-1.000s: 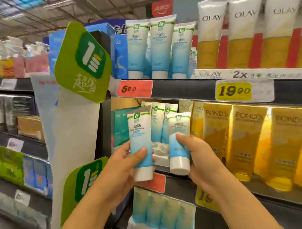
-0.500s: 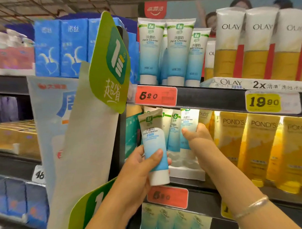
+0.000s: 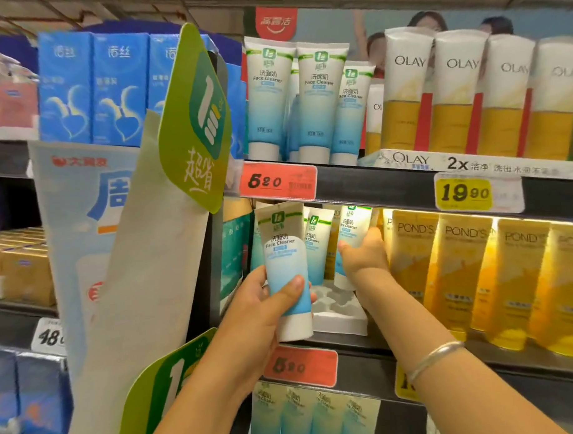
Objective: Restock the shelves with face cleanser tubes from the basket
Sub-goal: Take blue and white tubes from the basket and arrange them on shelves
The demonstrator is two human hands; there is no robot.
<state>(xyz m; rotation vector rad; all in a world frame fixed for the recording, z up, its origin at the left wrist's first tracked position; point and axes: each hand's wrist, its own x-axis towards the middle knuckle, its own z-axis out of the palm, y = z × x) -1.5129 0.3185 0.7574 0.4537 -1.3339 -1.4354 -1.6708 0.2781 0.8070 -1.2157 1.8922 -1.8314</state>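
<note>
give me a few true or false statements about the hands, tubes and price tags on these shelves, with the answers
1. The left hand holds a blue and white face cleaner tube. True.
2. The right hand is empty. False: it grips another tube at the middle shelf.
3. The yellow price tag reads 19.90. True.
4. The Pond's tubes stand on the top shelf. False: they stand on the middle shelf, below the Olay tubes.
5. A bracelet is on the left wrist. False: it is on the right wrist.
</note>
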